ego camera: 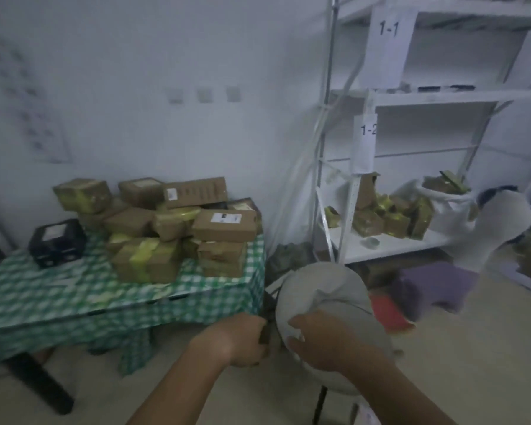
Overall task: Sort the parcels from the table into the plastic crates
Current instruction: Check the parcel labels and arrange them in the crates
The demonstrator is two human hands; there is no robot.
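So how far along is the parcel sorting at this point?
Barely started, by the look of it. The parcels sit piled on the checked table, and no plastic crate is clearly visible. Both the left hand and right hand grip a grey fabric-covered object, not a parcel. All the sorting remains.

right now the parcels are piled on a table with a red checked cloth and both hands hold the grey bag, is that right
Not quite: the cloth is green and white checked, not red, as the head view shows. The rest stands: the parcels are piled on it, and the left hand and right hand hold the grey bag.
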